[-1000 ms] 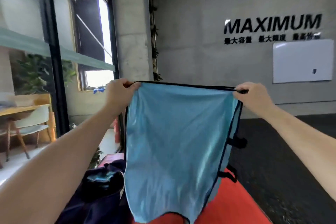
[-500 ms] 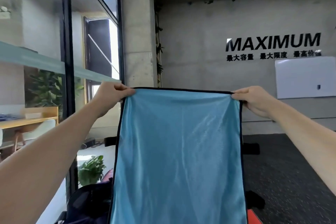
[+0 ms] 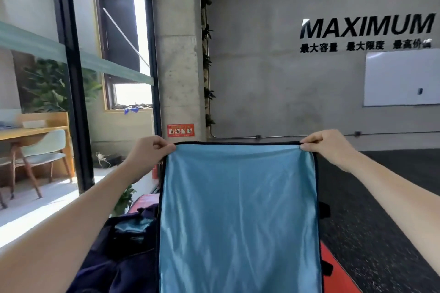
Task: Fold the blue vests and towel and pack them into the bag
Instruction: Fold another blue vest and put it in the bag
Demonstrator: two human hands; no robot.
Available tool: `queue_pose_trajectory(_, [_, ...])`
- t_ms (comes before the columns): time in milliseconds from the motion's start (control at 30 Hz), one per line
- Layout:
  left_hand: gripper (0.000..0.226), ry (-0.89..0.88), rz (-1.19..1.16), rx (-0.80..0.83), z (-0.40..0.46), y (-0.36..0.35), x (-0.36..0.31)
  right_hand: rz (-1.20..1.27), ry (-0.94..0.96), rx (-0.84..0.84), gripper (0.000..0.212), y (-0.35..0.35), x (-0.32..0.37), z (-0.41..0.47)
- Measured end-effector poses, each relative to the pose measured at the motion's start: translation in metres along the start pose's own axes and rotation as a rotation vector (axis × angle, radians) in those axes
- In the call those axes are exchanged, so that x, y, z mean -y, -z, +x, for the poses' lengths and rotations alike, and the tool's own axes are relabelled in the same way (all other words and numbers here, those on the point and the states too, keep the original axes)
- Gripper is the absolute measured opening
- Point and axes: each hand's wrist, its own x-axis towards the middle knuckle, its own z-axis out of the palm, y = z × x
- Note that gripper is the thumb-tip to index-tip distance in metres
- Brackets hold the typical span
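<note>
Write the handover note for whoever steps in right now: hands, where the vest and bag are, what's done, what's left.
Left hand pinches the top left corner of the blue vest; right hand pinches the top right corner. The vest hangs spread flat between them, held up in the air, unfolded.
The dark bag sits open at lower left on the red mat, with some blue fabric already inside.
Done: some blue fabric is packed, this vest is spread out.
Left: fold this vest and put it in the bag. No towel or other vests are in view.
</note>
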Motion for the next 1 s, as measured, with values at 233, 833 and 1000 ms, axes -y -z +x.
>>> queue_pose_trajectory(233, [0.018,-0.015,0.295,0.128,-0.010,-0.065,0.075,-0.340,-0.002,0.199,0.019,-0.070,-0.080,-0.010])
queue_pose_trajectory(833, [0.006,0.198,0.515,0.288,0.075,-0.185,0.188,-0.207,-0.293,0.274,0.009,-0.175,-0.196,0.069])
queue_pose_trajectory(1000, [0.002,0.083,0.545,0.213,0.121,-0.205,0.197,-0.187,-0.262,0.125,0.012,-0.186,-0.205,0.119])
